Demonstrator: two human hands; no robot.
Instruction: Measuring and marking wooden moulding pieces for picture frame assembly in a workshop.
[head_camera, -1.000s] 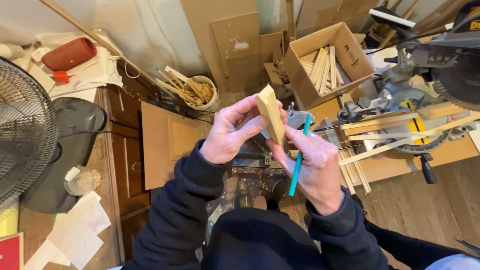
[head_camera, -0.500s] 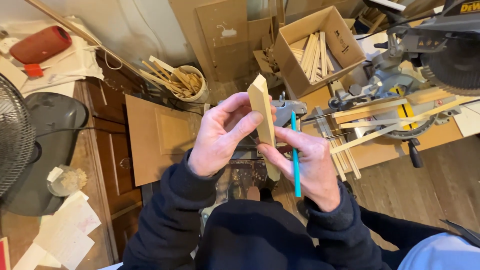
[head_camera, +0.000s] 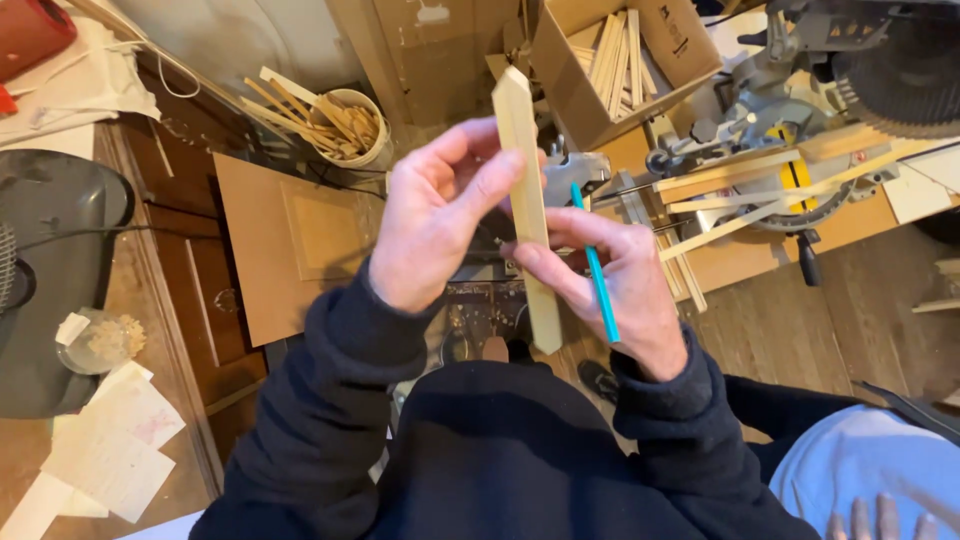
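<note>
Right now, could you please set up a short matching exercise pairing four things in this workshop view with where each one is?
Things:
1. wooden stake
2. teal pencil
3. round tub of wood scraps
4. cardboard box of wood strips

Places:
A. beside the mitre saw, upper middle
B. pinched between both hands, point upward
C. lying across the right hand
D. upper left, by the brown cabinet door

Pairs: 1-B, 2-C, 3-D, 4-A

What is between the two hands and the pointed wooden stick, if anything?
Nothing visible. The left hand and the right hand both grip the wooden stick directly with bare fingers. The right hand also holds a teal pencil, which lies beside the stick, not against it.
</note>
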